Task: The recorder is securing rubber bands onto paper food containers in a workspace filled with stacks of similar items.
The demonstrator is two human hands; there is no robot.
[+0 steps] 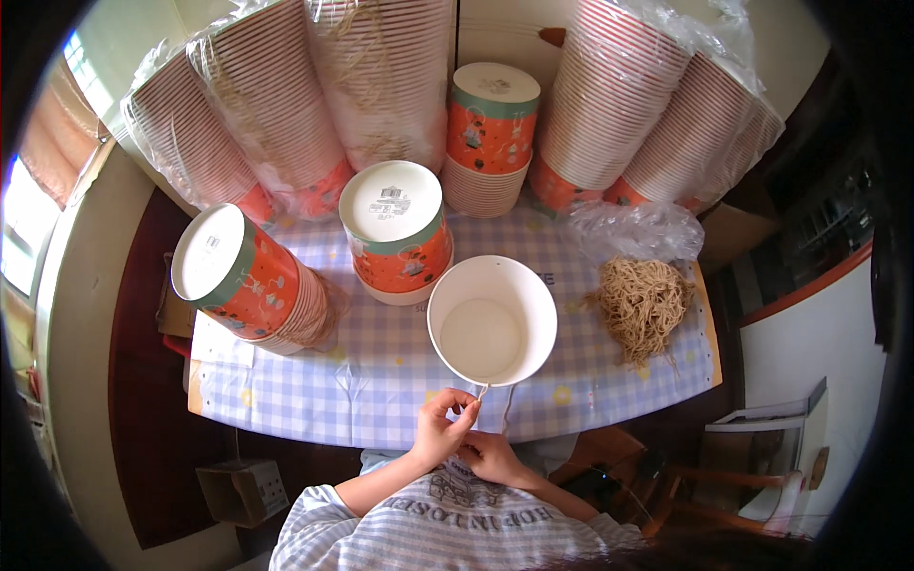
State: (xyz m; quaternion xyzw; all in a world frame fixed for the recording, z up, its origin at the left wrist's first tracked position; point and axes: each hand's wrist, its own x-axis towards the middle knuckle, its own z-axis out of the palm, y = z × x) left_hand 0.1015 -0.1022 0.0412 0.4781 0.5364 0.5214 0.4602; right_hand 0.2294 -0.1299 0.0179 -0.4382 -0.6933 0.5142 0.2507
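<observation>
A white paper bucket [493, 324] stands mouth up near the front edge of the table, its inside facing me. At its near rim, my left hand [443, 426] pinches a thin beige cord [484, 390] between thumb and fingertips. My right hand [492, 459] is lower, close to my body and just right of the left hand. Its fingers are curled and partly hidden, so what they hold does not show. Another length of cord [507, 407] hangs over the table edge from beside the bucket toward my right hand.
Upside-down orange bucket stacks stand at left [252, 285], centre [400, 238] and back [490, 133]. Tall plastic-wrapped stacks [609, 95] line the back. On the right lie a heap of beige cords [643, 309] and a crumpled clear bag [638, 231]. A checked cloth [381, 400] covers the table.
</observation>
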